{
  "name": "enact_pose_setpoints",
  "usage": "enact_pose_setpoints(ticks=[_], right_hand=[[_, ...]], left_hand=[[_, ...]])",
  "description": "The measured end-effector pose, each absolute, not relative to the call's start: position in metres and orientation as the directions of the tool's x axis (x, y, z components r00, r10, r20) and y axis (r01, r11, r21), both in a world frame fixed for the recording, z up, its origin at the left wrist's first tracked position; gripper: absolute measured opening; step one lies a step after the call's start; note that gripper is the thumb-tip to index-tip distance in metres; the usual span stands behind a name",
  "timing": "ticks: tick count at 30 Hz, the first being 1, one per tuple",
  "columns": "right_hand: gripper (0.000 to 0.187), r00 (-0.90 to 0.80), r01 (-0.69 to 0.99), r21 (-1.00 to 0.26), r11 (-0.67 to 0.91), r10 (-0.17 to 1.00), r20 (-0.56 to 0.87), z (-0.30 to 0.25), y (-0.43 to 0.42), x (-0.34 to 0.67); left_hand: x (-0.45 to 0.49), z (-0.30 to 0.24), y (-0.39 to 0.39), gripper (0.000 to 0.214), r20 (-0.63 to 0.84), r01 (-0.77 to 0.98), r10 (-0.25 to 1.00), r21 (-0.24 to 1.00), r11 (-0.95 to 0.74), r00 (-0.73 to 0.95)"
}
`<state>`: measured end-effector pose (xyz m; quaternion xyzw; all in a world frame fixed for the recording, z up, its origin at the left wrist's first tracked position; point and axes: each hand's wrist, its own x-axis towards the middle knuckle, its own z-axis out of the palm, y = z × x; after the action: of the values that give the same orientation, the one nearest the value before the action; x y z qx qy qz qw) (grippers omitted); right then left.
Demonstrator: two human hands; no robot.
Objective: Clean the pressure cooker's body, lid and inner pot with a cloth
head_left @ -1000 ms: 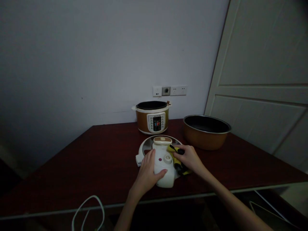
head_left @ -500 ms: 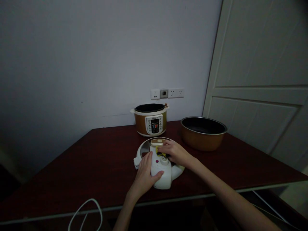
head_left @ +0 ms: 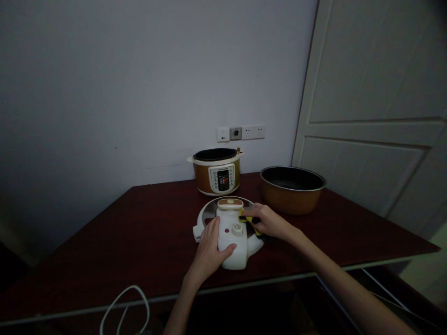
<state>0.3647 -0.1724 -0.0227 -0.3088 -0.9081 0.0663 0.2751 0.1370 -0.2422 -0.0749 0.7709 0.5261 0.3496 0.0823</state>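
Note:
A pressure cooker lid [head_left: 233, 256] with a white top cover, a round valve knob and a small red button lies on the dark red table. My left hand [head_left: 208, 253] holds it from the left side, thumb over the white cover and fingers along its edge. In my right hand [head_left: 270, 221] is a bunched yellow-and-black cloth [head_left: 250, 218], pressed by the fingertips to the right side of the white cover, near the lid's handle [head_left: 230, 204]. Part of the cloth is hidden under the hand.
Behind the lid stands the pressure cooker body [head_left: 217, 174], its control panel facing me. A brown pot [head_left: 292, 197] with a dark inside sits to the right. Wall sockets [head_left: 253, 132] are above the table [head_left: 139, 242]. A white cable [head_left: 136, 289] loops at the front edge.
My right hand and the cloth have moved from the top of the white cover to its right side, uncovering the valve knob. My left hand stays on the lid.

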Motion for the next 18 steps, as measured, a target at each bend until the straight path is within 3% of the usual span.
enact_pose_setpoints(ticks=[8,12,18], right_hand=[[0.040,-0.606,0.533,-0.364,0.763,0.645,0.465,-0.017,-0.205,0.371],[0.051,-0.643,0.441,-0.314,0.841,0.540,0.543,-0.004,-0.209,0.358],[0.070,-0.748,0.317,-0.300,0.900,0.431,0.505,-0.020,-0.216,0.353]], left_hand=[[0.136,-0.077,-0.242,0.073,0.459,0.750,0.866,0.498,-0.435,0.197],[0.136,-0.079,-0.241,0.073,0.458,0.753,0.866,0.494,-0.434,0.198],[0.136,-0.079,-0.240,0.074,0.464,0.758,0.861,0.479,-0.443,0.210]])
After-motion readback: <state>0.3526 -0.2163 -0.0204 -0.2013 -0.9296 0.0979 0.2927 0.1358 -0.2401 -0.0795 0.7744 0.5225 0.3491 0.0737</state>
